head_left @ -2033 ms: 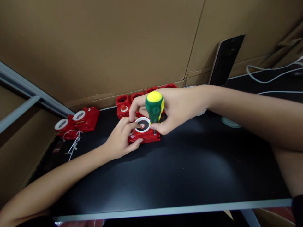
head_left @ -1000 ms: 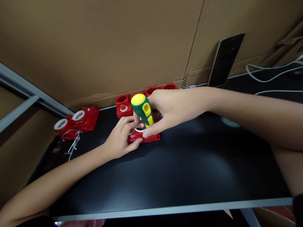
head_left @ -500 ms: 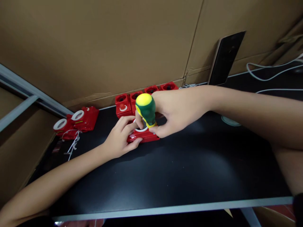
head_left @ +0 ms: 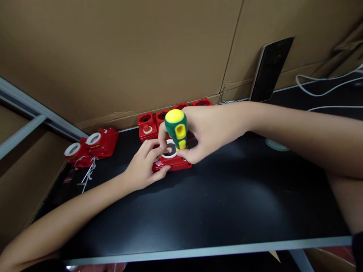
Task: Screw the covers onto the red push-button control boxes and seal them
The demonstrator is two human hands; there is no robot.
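Observation:
A red housing (head_left: pixel 176 164) with a white ring (head_left: pixel 168 154) on top lies on the black tabletop. My left hand (head_left: pixel 146 163) grips its left side, thumb at the front and fingers over the top. Above the housing's right part, my right hand (head_left: pixel 202 130) has its fingers closed round a green and yellow screwdriver (head_left: pixel 176 126). The screwdriver stands nearly upright with its yellow end toward me; its tip is hidden below the handle.
Behind lie several red housings (head_left: pixel 148 128) against the cardboard wall (head_left: pixel 141 53). Two more red units (head_left: pixel 102 142) with white rings sit at the left, white cords beside them. A dark phone-like slab (head_left: pixel 270 70) leans at the right, near white cables (head_left: pixel 317 81).
The screwdriver handle has turned in my right hand, so a yellow patch now faces me, and it has shifted slightly right. My left hand stays in place on the red housing.

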